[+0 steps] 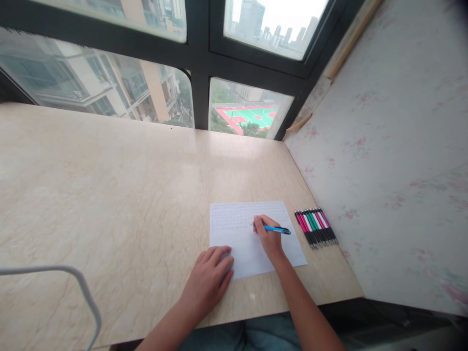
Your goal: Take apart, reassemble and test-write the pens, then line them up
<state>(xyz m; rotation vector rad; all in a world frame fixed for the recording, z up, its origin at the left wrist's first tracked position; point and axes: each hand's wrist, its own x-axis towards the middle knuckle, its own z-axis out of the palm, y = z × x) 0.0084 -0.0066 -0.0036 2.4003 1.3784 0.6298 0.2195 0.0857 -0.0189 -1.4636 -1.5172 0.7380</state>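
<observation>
A white sheet of paper lies on the stone-patterned tabletop, with rows of handwriting across its upper half. My right hand rests on the sheet, fingers closed round a blue pen with a black end. The pen's tip is at the paper, near the end of the lowest written lines. At the sheet's lower left corner, my left hand lies flat, fingers stretched out and their tips over the paper's edge. It holds nothing.
Several pens in pink, white, green and purple lie in a row right of the sheet, by the papered wall. A grey cable curves over the table at lower left. Dark-framed windows border the far edge.
</observation>
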